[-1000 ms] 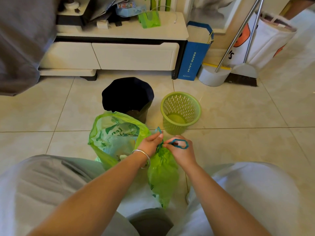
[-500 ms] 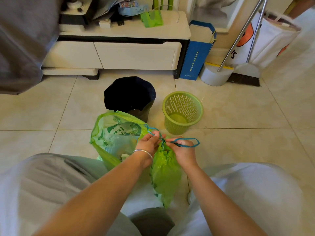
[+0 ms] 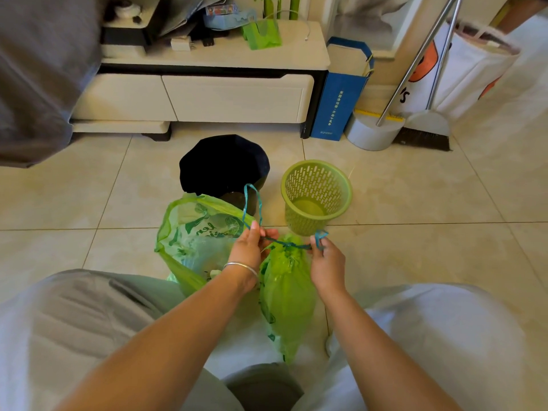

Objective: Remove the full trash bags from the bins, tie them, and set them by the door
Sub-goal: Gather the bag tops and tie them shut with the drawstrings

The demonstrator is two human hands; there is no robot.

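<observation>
Both hands, left hand [image 3: 252,247] and right hand [image 3: 326,262], pinch the blue drawstring [image 3: 284,244] taut across the gathered green bag [image 3: 286,298].

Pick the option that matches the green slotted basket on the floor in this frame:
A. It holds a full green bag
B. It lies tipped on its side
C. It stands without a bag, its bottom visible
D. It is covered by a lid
C: the green slotted basket stands upright and unlined, its bare bottom showing, while both hands pull the blue drawstring on the green bag beside it.
</observation>
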